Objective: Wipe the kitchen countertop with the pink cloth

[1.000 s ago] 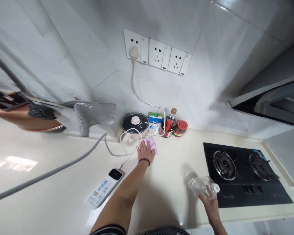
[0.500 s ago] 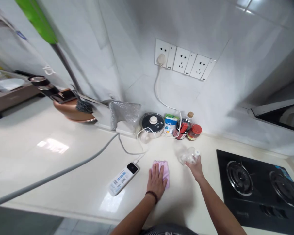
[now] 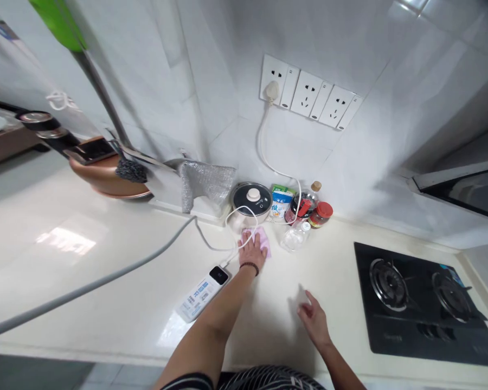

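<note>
My left hand (image 3: 252, 253) lies flat with its fingers spread on a pink cloth (image 3: 263, 241), pressing it to the counter just in front of the small electric pot (image 3: 252, 200). A loop of white cable (image 3: 254, 216) hangs over the pot's front and reaches my left fingers. My right hand (image 3: 315, 322) is above the counter near its front, fingers partly apart and holding nothing. Beyond it, a clear bottle with a white cap (image 3: 296, 237) stands before the jars, free of both hands.
A red-lidded jar (image 3: 321, 214), a dark jar and a blue-white packet (image 3: 282, 200) line the wall. A white power bank-like device (image 3: 203, 295) lies left, cabled. A grey hose (image 3: 106, 279) crosses the counter. The gas hob (image 3: 415, 303) is right; a copper-coloured pan (image 3: 106, 176) sits far left.
My left hand has slid the pink cloth forward toward the pot. My right hand has let go of the clear bottle beside the jars and drawn back toward me.
</note>
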`<state>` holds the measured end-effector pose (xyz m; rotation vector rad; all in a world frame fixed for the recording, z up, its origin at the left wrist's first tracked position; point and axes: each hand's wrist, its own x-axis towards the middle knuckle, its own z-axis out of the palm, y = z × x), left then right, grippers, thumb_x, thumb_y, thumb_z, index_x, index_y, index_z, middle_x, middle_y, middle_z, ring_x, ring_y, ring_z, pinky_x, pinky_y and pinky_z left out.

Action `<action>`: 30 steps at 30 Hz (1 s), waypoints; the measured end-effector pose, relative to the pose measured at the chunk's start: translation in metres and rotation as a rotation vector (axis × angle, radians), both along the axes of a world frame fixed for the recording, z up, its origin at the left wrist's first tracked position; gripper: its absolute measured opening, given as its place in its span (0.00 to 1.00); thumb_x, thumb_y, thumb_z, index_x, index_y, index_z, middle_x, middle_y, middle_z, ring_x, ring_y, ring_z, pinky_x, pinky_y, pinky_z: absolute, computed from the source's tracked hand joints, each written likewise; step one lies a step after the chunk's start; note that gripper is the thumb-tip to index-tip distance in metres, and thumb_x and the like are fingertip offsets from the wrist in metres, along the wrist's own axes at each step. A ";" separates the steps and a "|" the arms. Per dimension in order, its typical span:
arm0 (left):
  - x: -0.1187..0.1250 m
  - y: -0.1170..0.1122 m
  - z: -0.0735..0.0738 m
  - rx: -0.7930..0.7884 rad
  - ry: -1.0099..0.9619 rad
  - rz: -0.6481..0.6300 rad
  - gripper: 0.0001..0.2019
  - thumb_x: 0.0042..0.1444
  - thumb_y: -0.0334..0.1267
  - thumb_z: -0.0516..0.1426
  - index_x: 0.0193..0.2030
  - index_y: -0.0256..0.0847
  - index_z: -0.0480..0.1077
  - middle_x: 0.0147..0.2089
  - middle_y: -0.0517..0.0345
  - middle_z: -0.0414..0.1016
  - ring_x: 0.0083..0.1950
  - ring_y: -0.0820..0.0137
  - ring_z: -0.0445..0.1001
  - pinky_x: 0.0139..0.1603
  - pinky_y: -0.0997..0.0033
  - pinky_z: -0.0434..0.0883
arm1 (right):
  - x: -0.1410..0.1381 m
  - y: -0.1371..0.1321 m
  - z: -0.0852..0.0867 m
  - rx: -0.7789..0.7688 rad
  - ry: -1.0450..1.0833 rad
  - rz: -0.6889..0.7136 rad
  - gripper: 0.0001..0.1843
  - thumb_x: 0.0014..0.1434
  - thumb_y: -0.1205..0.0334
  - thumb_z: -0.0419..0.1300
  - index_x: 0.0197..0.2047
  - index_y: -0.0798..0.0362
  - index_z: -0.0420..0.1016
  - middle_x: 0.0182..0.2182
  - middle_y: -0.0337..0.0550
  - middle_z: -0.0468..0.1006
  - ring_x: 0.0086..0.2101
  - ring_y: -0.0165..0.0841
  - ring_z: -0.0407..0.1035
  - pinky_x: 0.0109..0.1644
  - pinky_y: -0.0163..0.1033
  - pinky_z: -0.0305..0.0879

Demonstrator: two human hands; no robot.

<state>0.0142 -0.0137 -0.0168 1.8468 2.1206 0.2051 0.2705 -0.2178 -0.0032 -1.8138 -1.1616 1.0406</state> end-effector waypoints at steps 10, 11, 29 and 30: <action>0.064 -0.132 -0.017 0.099 -0.123 -0.353 0.34 0.67 0.47 0.50 0.77 0.39 0.52 0.80 0.39 0.44 0.81 0.47 0.39 0.77 0.37 0.41 | -0.012 -0.034 0.004 0.170 -0.100 0.007 0.28 0.57 0.48 0.65 0.58 0.48 0.79 0.56 0.49 0.81 0.53 0.45 0.77 0.58 0.52 0.76; 0.065 -0.148 -0.018 0.133 -0.157 -0.394 0.33 0.67 0.46 0.49 0.77 0.41 0.51 0.80 0.40 0.44 0.81 0.49 0.40 0.77 0.38 0.43 | -0.017 -0.033 0.005 0.199 -0.137 0.047 0.28 0.58 0.49 0.64 0.60 0.48 0.78 0.58 0.50 0.79 0.57 0.45 0.75 0.61 0.53 0.73; -0.219 -0.220 0.006 0.304 -0.205 0.277 0.29 0.64 0.48 0.44 0.64 0.33 0.67 0.49 0.42 0.78 0.49 0.52 0.74 0.58 0.46 0.68 | -0.067 -0.008 -0.014 -0.139 -0.834 0.444 0.32 0.69 0.60 0.46 0.74 0.34 0.57 0.77 0.35 0.47 0.75 0.45 0.37 0.75 0.65 0.35; -0.228 -0.222 0.004 0.299 -0.179 0.341 0.30 0.63 0.48 0.44 0.66 0.33 0.65 0.49 0.42 0.78 0.49 0.51 0.74 0.58 0.44 0.68 | -0.048 -0.015 -0.014 -0.171 -0.839 0.337 0.31 0.70 0.60 0.45 0.74 0.35 0.57 0.77 0.37 0.48 0.75 0.46 0.38 0.74 0.65 0.35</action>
